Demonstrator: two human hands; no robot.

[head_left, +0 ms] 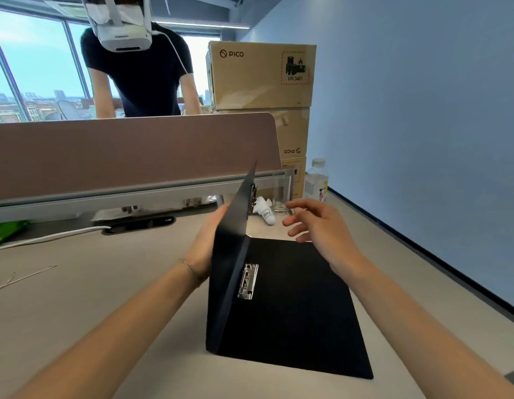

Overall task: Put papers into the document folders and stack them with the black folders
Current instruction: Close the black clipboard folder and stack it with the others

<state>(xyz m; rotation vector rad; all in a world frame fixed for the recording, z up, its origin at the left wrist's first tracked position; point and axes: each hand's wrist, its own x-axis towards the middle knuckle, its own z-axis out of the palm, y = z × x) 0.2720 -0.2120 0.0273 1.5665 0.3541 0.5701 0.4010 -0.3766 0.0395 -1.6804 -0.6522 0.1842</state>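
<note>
- Black folder lying open on the beige desk, right of centre, back cover flat on the surface.
- Front cover raised near upright, tilted slightly right, far corner pointing up past the desk partition.
- Metal clip on the flat inside face, next to the spine; second clip visible on the inner side of the raised cover near its top.
- No paper visible inside the folder.
- Left hand behind the raised cover, palm against its outer face, fingers mostly hidden by the cover; propping it up. Forearm reaching in from lower left, thin bracelet at the wrist.
- Right hand hovering above the far edge of the flat cover, holding nothing; fingers loosely spread and slightly curled, pointing left toward the raised cover. Apart from the folder, no contact visible. Forearm entering from lower right.
- Behind the folder: small white object with handwriting, clear glass jar, plastic bottle further back near the wall.
- Stacked cardboard boxes marked PICO beyond the partition.
- Second person in dark shirt with white headset standing on the far side of the partition.
- White cable running across the desk at left into a cable slot.
</note>
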